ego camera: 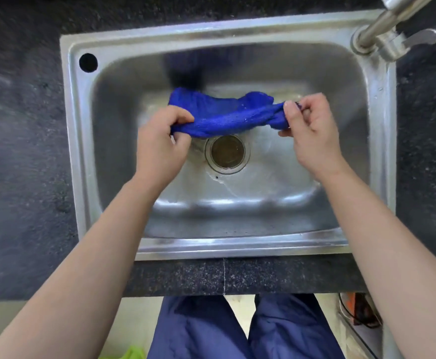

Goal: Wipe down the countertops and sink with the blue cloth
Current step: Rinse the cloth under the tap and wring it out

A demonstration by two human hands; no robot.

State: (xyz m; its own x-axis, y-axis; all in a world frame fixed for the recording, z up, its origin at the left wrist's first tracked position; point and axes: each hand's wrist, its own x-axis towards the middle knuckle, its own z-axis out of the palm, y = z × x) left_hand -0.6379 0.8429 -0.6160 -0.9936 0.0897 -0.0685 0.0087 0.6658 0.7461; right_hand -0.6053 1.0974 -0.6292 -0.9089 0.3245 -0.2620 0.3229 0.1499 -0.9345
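Dark speckled countertop (25, 156) surrounds a stainless steel sink (382, 156) that fills the centre of the frame, with a narrow strip of the same stone running along the sink's lower edge. We see a faucet (382, 22) mounted at the upper right corner of the sink rim, its lever pointing right, and a round open hole (88, 62) at the upper left corner of the rim. A circular drain (227, 152) sits in the middle of the basin floor, which shows wet streaks. We hold the blue cloth (227, 115) stretched across the basin just above the drain (a dark reflection of it appears on the far basin wall). Our left hand (160, 146) is clenched on the cloth's left end, thumb over the fabric and fingers curled beneath. Our right hand (312, 133) pinches the bunched right end between thumb and curled fingers. Both forearms enter from the lower corners of the frame. Blue trousers (201, 330) are visible at bottom centre, below the counter edge.
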